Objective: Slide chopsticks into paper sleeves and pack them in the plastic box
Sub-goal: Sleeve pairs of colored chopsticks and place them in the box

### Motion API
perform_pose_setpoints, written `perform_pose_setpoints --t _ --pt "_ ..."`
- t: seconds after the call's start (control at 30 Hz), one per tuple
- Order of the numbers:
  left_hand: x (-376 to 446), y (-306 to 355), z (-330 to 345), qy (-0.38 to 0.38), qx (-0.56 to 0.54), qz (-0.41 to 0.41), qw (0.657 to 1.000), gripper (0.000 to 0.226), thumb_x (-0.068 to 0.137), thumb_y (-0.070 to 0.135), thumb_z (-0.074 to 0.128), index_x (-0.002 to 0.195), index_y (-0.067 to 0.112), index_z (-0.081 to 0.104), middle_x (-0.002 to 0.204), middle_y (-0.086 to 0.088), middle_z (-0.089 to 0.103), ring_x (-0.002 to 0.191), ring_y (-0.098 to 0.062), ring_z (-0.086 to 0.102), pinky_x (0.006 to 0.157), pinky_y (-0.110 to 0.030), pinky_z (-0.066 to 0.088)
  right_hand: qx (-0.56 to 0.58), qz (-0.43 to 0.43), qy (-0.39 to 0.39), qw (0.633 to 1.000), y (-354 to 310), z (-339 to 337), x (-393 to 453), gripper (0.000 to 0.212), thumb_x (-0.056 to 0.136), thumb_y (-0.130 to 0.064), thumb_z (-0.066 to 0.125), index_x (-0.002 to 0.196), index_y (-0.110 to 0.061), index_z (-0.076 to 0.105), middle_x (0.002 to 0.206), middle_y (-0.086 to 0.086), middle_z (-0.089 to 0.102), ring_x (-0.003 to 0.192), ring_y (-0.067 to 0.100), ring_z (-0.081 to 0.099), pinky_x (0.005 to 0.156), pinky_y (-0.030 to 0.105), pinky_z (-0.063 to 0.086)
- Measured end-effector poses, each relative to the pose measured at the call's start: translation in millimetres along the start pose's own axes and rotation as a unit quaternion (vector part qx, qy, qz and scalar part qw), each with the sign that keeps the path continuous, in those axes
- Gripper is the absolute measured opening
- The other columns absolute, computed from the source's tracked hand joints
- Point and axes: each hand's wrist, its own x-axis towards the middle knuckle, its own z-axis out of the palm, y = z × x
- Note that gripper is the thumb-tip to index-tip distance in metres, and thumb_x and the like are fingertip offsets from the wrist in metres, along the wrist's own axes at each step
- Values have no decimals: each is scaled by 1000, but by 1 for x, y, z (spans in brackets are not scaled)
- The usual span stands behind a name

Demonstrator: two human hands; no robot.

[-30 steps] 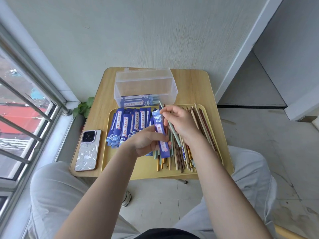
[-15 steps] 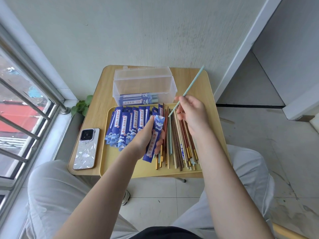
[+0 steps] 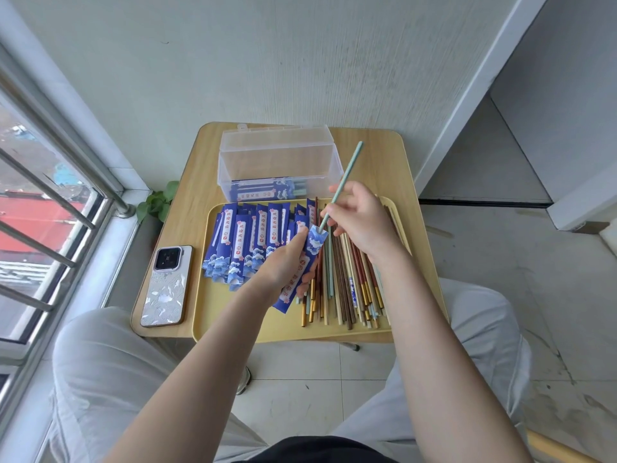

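Head view: the left hand [image 3: 283,262] holds a blue paper sleeve [image 3: 302,267] over the tray [image 3: 213,315] on the worktop [image 3: 380,162]; the right hand [image 3: 359,218] pinches a pale green chopstick [image 3: 345,175], tip apparently just inside the sleeve mouth. Behind stands the plastic box [image 3: 278,158].

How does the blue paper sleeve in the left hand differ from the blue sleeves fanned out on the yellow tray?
The held blue paper sleeve is lifted and gripped by the left hand; the fanned blue sleeves lie overlapping on the yellow tray. The held sleeve has a pale green chopstick entering its mouth; the fanned ones show none. Both share the blue wave print.
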Motion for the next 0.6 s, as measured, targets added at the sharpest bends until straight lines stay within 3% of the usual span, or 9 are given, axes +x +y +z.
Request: perform_pose_setpoints --t 0.1,0.2,0.3,0.4,0.47,0.6 --pt "1 0 1 11 6 -3 1000 71 100 66 27 64 11 53 60 -10 53 45 -24 47 53 -31 43 -44 26 -47 998 3 0 -2 19 93 -19 68 112 -18 65 98 0 71 88 12 69 73 29 57" --pt "0 1 2 23 4 5 1000 68 104 58 25 67 10 57 60 -9 55 48 -22 51 58 -31 47 -38 27 -34 998 3 1 -3 20 96 -35 63 105 -17 67 95 -2 71 87 13 70 71 29 57" --pt "-1 0 1 32 -3 8 999 62 106 51 27 75 8 59 62 -8 58 50 -20 53 63 -32 48 -8 30 12 999 4 1 -1 17 100 -33 59 111 -22 63 95 -3 69 77 9 68 66 27 55" --pt "-2 -2 1 44 3 10 999 58 106 47 30 76 8 61 62 -7 59 49 -19 52 63 -31 48 11 7 35 999 9 1 2 34 100 -26 59 133 -25 51 102 3 70 72 10 67 63 29 56" --pt "-2 -2 2 54 6 5 998 59 106 47 31 74 9 62 61 -7 59 49 -19 52 62 -31 47 -7 -12 38 999 11 1 1 38 100 -21 57 137 -28 49 100 3 71 72 9 67 64 29 57" --pt "-2 -1 4 64 -6 -1 998 60 106 49 30 75 9 62 61 -7 59 48 -19 51 59 -31 47 -117 -22 3 993 14 4 -1 23 101 -25 52 111 -21 72 98 -5 73 81 11 69 75 37 58"
